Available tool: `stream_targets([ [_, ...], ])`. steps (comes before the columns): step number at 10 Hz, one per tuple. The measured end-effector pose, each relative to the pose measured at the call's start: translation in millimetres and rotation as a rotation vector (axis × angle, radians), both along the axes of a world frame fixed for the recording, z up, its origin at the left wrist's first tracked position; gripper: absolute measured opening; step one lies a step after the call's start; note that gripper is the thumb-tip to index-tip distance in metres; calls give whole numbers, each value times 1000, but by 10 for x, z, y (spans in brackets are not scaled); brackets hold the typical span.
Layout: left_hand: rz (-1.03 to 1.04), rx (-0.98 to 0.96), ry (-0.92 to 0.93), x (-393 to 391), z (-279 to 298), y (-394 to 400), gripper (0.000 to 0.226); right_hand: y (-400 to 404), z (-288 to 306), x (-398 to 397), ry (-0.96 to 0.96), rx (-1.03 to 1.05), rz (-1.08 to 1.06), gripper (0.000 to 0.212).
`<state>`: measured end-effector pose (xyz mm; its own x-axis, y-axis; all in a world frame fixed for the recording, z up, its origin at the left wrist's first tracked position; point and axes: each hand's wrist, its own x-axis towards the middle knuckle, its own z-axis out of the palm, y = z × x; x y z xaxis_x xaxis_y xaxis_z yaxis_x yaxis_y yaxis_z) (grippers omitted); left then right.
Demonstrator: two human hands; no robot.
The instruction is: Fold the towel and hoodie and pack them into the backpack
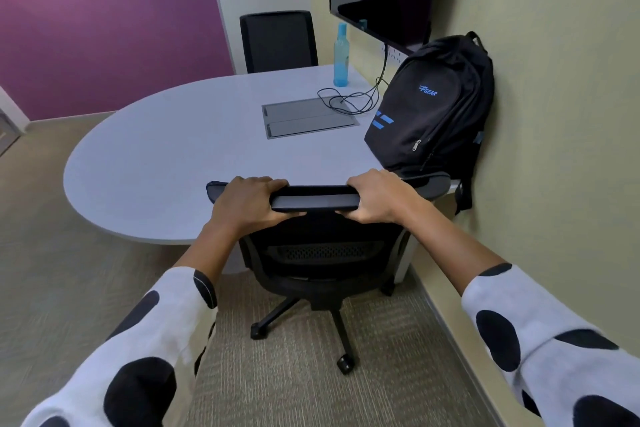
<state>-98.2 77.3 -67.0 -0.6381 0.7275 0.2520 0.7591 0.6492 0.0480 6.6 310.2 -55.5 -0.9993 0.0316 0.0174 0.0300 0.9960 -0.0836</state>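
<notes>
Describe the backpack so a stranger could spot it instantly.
Start at the pale grey rounded table and follow it to its right end, against the beige wall. There the black fabric backpack stands upright, leaning on the wall. Only it bears blue stripes and lettering.

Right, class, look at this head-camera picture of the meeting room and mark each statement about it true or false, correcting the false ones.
1. Both hands grip the top of the office chair. True: left hand, right hand.
2. The backpack lies flat on the floor. False: it stands on the table, leaning against the wall.
3. The water bottle is red. False: it is blue.
4. A black cable lies coiled on the table. True.
</notes>
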Motion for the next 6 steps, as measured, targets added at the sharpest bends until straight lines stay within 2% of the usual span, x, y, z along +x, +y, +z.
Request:
stream_targets([
  [2,16,-75,-8,61,-4,-2,121,-30,-19,63,-12,22,-16,60],
  [3,57,-139,-62,67,0,-30,130,-78,-4,135,3,24,-2,85],
  [4,65,-196,-155,55,44,-85,136,-142,11,184,21,-11,26,99],
  [5,24,-118,-312,91,145,-111,134,-206,100,219,88,-191,16,96],
  [6,41,-12,-341,57,166,-99,126,-157,166,199,199,-386,-38,89],
])
